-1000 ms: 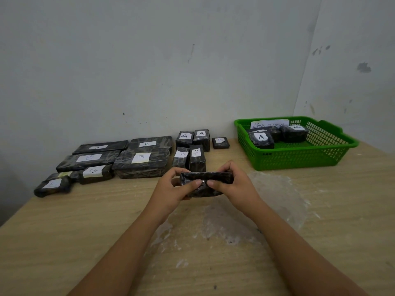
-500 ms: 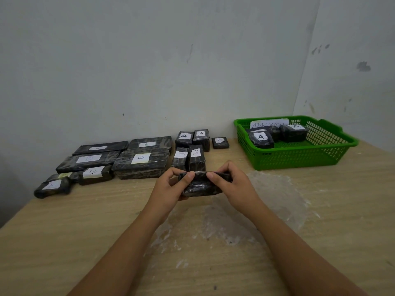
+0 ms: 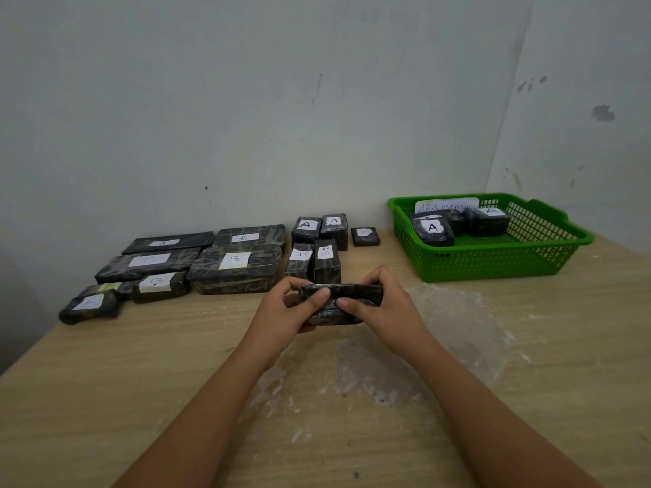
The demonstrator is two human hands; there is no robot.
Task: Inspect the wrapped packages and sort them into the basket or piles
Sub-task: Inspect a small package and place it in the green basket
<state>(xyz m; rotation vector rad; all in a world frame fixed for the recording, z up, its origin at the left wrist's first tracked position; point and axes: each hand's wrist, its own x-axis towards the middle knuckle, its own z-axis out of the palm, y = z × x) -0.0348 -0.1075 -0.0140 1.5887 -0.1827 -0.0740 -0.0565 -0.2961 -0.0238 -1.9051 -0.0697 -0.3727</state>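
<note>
Both your hands, left hand [image 3: 285, 311] and right hand [image 3: 382, 308], pinch the black package [image 3: 340, 304] above the surface [image 3: 105, 382]; with no label showing, you could misjudge basket [image 3: 493, 265] or piles [image 3: 232, 262].

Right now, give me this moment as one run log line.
phase: inspecting | hands: left hand and right hand both grip black wrapped package above table | green basket: holds A-labelled packages | placed: not yet
</note>
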